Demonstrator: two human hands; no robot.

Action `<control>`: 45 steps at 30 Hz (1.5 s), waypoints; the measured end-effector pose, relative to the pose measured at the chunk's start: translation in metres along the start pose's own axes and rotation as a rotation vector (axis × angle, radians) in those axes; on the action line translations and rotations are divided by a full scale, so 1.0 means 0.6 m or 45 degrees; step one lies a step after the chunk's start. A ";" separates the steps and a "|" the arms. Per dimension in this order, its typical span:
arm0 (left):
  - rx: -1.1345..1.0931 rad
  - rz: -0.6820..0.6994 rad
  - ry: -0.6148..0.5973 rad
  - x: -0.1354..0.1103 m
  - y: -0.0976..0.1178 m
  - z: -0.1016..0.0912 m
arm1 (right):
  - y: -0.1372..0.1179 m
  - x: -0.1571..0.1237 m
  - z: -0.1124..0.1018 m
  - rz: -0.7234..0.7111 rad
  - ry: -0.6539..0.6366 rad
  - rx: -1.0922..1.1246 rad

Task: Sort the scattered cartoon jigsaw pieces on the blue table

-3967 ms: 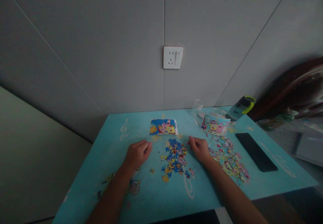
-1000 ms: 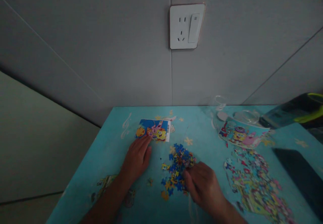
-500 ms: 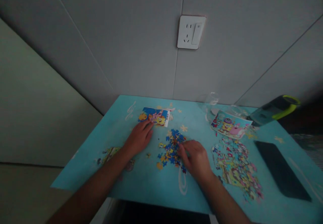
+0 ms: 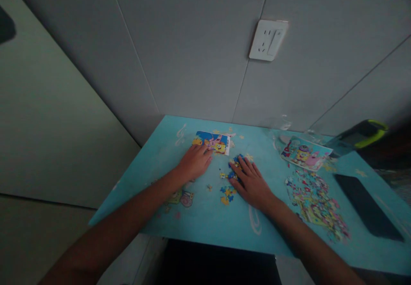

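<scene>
Left hand point(image 4: 196, 160): palm down, fingers extended and close together, tips over the near edge of the blue SpongeBob picture card point(image 4: 221, 146). No grip on it. Right hand point(image 4: 252, 185): palm down, fingers fanned wide over the blue-and-yellow jigsaw pile point(image 4: 231, 175); nothing visibly pinched. Can't see whether a piece sits under the palm.

Pile is mid-table, between the hands, partly hidden by the right one. Small jigsaw cluster point(image 4: 227, 193) just on its near side; single loose piece point(image 4: 209, 187) to the left of that.

Right side of the teal tabletop point(image 4: 205, 225): multicolored jigsaw pile point(image 4: 316, 201), well apart from the first, second picture card point(image 4: 305, 153) tilted up just behind it. Black flat slab point(image 4: 367, 206) lies farther right. Water bottle point(image 4: 356, 136) with yellow-green handle behind. White wall socket point(image 4: 269, 40) above the table.
</scene>
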State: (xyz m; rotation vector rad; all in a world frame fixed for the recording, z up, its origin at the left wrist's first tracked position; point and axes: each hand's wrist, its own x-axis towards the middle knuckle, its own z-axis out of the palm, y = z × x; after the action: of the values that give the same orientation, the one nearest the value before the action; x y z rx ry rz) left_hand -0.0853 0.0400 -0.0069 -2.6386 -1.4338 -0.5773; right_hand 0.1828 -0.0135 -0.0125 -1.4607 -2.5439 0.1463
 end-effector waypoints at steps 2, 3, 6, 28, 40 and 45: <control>0.004 -0.010 -0.012 -0.001 -0.003 -0.001 | 0.016 0.018 -0.004 -0.040 -0.049 0.006; 0.005 -0.018 -0.013 -0.003 -0.003 -0.001 | 0.024 0.028 -0.006 -0.070 -0.072 0.011; -0.014 -0.030 -0.013 -0.007 0.000 0.000 | 0.042 0.052 -0.008 -0.145 -0.093 0.025; -0.137 -0.065 -0.085 -0.016 0.004 -0.014 | 0.055 0.034 -0.006 -0.142 0.158 0.258; -0.171 -0.072 -0.033 -0.015 0.006 -0.008 | 0.051 0.022 -0.008 -0.134 0.156 0.246; -0.116 -0.074 -0.038 -0.012 0.006 -0.008 | 0.043 0.022 -0.022 -0.213 0.145 0.296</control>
State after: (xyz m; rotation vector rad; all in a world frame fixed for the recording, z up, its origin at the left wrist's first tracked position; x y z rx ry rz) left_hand -0.0871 0.0313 -0.0047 -2.6929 -1.5330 -0.6264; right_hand 0.2012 0.0107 -0.0029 -1.1337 -2.4487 0.3112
